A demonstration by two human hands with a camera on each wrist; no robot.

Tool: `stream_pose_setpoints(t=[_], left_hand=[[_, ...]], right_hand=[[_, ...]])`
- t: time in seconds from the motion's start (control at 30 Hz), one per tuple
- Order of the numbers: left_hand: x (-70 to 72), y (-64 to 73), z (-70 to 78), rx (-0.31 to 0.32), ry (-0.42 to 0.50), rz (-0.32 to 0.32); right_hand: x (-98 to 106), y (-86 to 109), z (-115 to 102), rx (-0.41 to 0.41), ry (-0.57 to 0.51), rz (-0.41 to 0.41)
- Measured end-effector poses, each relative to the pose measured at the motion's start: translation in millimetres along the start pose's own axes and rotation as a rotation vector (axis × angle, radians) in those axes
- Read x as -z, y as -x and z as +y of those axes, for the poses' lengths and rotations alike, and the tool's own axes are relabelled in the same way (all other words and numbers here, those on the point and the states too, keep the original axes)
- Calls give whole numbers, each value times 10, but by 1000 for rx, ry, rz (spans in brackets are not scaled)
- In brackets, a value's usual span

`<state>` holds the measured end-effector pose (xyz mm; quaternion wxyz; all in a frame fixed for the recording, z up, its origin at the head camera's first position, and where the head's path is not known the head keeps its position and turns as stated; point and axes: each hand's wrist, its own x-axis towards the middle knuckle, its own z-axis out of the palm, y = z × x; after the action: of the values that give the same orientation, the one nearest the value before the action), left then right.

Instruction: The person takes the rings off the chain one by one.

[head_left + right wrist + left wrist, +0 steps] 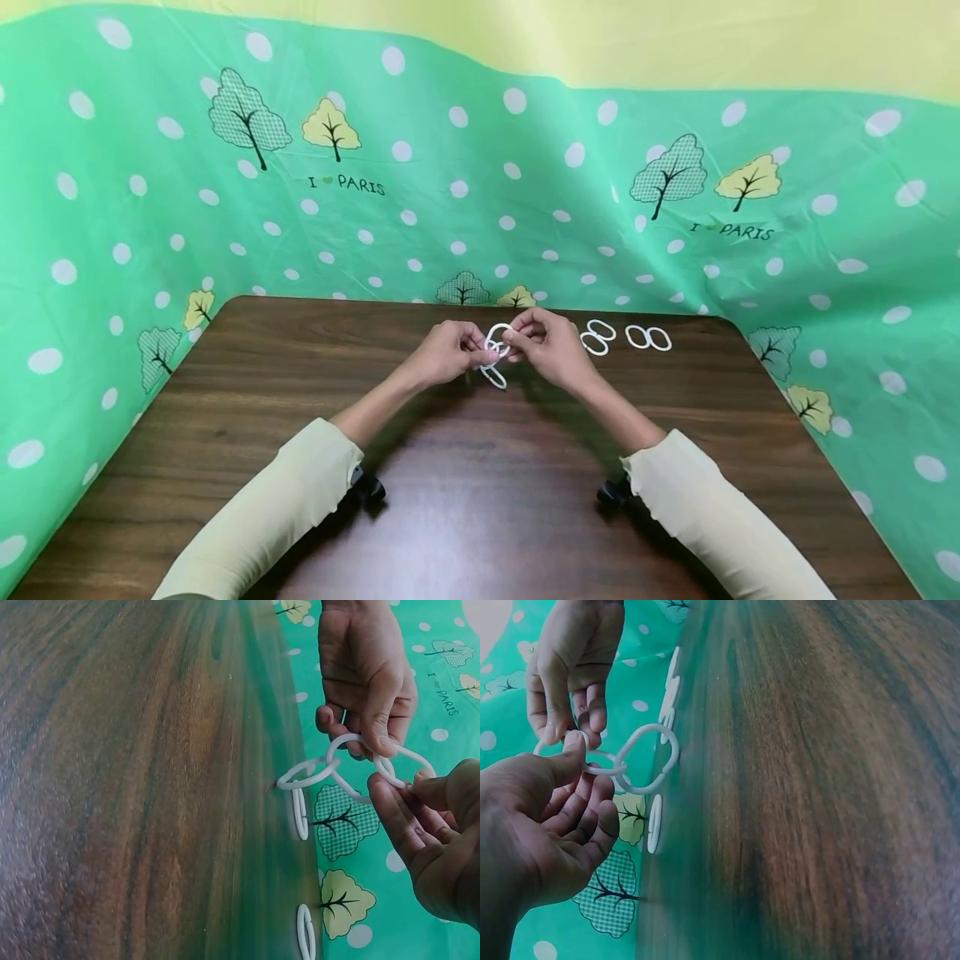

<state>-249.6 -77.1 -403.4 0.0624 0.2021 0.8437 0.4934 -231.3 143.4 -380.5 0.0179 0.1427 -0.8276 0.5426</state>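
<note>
Both hands meet above the far side of the table around a short chain of white oval links. My left hand pinches one link between thumb and fingertips. Close against it, my right hand pinches another link by thumb and finger; fingertips partly cover where these two cross. A further link hangs from the chain below the hands, seen as a wide loop in the left wrist view and interlocked with its neighbour.
To the right of my right hand, white links lie in two pairs, the nearer pair and the farther pair. Another link lies near the table's far edge. A green dotted curtain stands behind the brown table.
</note>
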Motion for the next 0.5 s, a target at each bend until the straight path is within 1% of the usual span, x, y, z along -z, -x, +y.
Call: stream_pose_setpoints(t=[0.13,0.27,0.4,0.5], left_hand=[[-20,54,-25,1,0,-4],[-19,75,-22,-5,13,-7],[-14,74,-8,0,33,-13],[-4,57,-5,4,31,-17]], right_hand=[[-16,47,23,-17,-13,-9],[1,79,14,-30,-23,-9],[34,102,15,-38,-31,-13],[62,106,22,-33,-41,-12]])
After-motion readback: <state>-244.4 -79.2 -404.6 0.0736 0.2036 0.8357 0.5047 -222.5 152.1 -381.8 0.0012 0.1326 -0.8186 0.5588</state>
